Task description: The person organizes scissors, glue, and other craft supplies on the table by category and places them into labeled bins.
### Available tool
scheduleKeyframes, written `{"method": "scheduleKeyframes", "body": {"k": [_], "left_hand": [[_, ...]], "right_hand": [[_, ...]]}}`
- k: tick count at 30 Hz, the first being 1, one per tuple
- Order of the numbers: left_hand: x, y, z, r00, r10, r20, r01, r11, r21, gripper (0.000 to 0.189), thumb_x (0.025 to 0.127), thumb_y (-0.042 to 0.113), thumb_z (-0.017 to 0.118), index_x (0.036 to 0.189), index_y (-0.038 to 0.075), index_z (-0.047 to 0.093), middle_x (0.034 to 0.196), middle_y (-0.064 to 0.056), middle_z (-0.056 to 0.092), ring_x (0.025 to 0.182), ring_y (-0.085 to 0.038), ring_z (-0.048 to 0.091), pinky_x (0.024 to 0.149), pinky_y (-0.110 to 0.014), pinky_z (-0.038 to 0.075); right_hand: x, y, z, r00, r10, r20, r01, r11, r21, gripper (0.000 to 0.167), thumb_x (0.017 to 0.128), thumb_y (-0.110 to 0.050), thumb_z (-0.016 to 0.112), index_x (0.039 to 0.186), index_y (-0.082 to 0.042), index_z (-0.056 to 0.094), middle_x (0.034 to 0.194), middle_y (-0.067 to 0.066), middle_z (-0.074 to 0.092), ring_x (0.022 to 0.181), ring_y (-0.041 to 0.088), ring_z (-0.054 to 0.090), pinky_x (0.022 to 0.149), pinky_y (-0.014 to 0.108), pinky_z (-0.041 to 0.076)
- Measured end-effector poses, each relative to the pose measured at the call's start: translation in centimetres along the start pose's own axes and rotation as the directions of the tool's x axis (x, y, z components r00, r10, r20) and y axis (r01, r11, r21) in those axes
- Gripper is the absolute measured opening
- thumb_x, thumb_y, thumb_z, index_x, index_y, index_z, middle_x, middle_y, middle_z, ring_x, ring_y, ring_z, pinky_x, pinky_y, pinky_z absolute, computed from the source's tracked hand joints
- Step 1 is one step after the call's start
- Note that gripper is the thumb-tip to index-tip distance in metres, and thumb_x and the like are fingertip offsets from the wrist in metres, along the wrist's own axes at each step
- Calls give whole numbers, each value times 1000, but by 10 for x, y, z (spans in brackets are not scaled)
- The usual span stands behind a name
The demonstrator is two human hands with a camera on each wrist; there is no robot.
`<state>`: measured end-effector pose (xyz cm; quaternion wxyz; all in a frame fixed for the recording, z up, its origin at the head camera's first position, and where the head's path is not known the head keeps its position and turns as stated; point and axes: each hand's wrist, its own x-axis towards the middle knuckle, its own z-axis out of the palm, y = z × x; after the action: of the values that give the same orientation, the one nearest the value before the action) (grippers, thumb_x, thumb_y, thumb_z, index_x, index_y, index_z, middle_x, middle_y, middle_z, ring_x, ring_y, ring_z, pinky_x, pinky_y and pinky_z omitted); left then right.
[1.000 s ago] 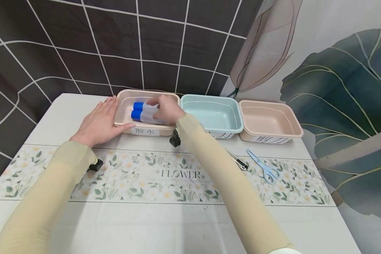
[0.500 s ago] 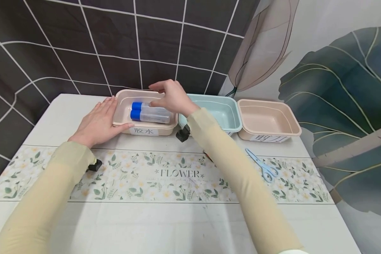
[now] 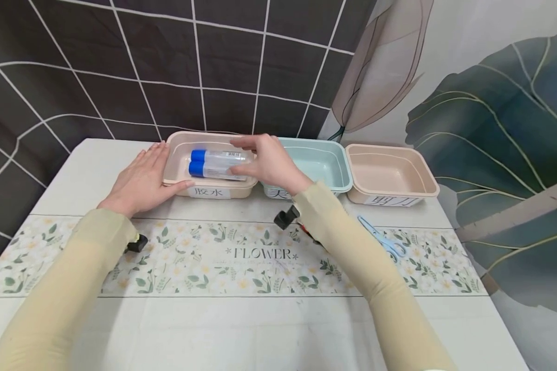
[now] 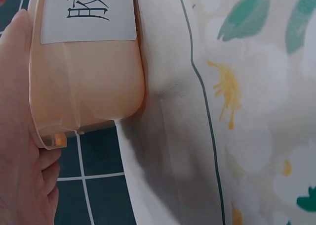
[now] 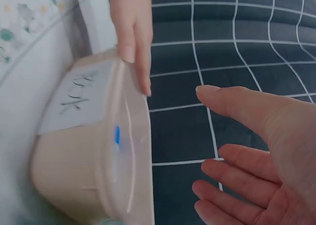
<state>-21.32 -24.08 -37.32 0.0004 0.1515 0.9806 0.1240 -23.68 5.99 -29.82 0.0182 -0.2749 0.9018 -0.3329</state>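
Two clear glue bottles (image 3: 218,169) with blue caps lie side by side in the left pink bin (image 3: 178,144). My left hand (image 3: 141,178) rests on that bin's left end, fingers along the far side and thumb over the front rim. In the left wrist view, the bin's labelled wall (image 4: 98,81) stands beside the hand. My right hand (image 3: 276,162) hovers over the bin's right end, its fingertips overlapping the bottles in the head view. From the right wrist, the right hand's thumb and fingers (image 5: 237,180) are spread apart with nothing between them.
A light blue bin (image 3: 327,159) and another pink bin (image 3: 390,172) stand in a row to the right, with paper labels in front. Blue scissors (image 3: 385,239) lie before them. A box cutter (image 3: 308,233) is mostly hidden under my right sleeve. A dark gridded curtain (image 3: 167,62) hangs behind.
My right hand has come off the glue bottles in the bin, lifted, and shifted right. The bottles lie in the bin throughout. My left hand has stayed on the bin's end.
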Motion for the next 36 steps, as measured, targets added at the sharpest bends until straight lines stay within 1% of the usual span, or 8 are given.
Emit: {"method": "scheduleKeyframes", "body": {"k": [1, 4, 8, 12, 21, 27, 30, 36], "left_hand": [[0, 0, 0, 1000, 0, -1, 0, 1000, 0, 112, 94, 75, 45, 160, -6, 7, 165, -29, 10, 153, -42, 8, 124, -49, 3], [-1, 0, 1, 1000, 4, -7, -4, 1000, 4, 111, 94, 75, 46, 160, -7, 8, 165, -29, 11, 153, -42, 9, 124, -49, 3], [-1, -1, 1, 1000, 5, -9, -5, 1000, 1, 111, 94, 75, 46, 160, -7, 9, 164, -29, 12, 153, -41, 9, 124, -49, 3], [-2, -1, 1, 1000, 2, -9, -2, 1000, -4, 112, 93, 75, 47, 160, -6, 8, 165, -29, 11, 153, -41, 8, 124, -49, 3], [-1, 0, 1, 1000, 4, -11, -4, 1000, -3, 112, 93, 75, 46, 160, -5, 7, 165, -28, 10, 153, -41, 8, 124, -49, 3], [-2, 1, 0, 1000, 4, -7, -4, 1000, 0, 112, 94, 75, 46, 160, -6, 7, 165, -29, 10, 153, -41, 8, 124, -50, 4], [-2, 1, 0, 1000, 4, -7, -4, 1000, 1, 112, 94, 75, 46, 160, -6, 8, 165, -29, 10, 152, -42, 8, 124, -50, 3], [-2, 0, 1, 1000, 5, -11, -5, 1000, 2, 112, 94, 75, 46, 160, -6, 8, 165, -28, 10, 152, -42, 9, 124, -50, 3]], "right_hand": [[-5, 2, 1, 1000, -10, -3, 10, 1000, 8, 63, 81, -30, 89, 135, -8, 67, 132, 3, 68, 122, 17, 60, 100, 29, 49], [-19, 9, 3, 1000, -28, -13, 28, 999, 40, 61, 81, -28, 88, 134, -6, 68, 130, 4, 68, 121, 17, 61, 102, 30, 48], [-35, 15, 2, 1000, -14, -24, 16, 998, 66, 58, 82, -26, 87, 133, -7, 68, 130, 2, 68, 122, 14, 60, 103, 23, 45], [-49, 20, 2, 999, -6, -42, 10, 995, 104, 56, 82, -22, 87, 133, -6, 68, 130, 2, 68, 124, 13, 59, 104, 21, 44], [-79, 31, -6, 995, 31, -94, -18, 990, 137, 63, 80, -31, 90, 135, -10, 67, 132, -2, 67, 123, 9, 59, 105, 24, 45], [-101, 42, -13, 993, 75, -95, -57, 981, 184, 66, 78, -34, 91, 135, -11, 67, 133, -3, 66, 124, 10, 59, 107, 27, 45], [-111, 48, -15, 992, 89, -91, -73, 983, 171, 68, 79, -36, 90, 136, -10, 66, 134, -2, 66, 125, 11, 58, 107, 29, 44], [-129, 59, -18, 988, 134, -73, -119, 976, 181, 70, 79, -38, 90, 137, -7, 65, 134, -3, 65, 128, 14, 56, 109, 33, 44]]}}
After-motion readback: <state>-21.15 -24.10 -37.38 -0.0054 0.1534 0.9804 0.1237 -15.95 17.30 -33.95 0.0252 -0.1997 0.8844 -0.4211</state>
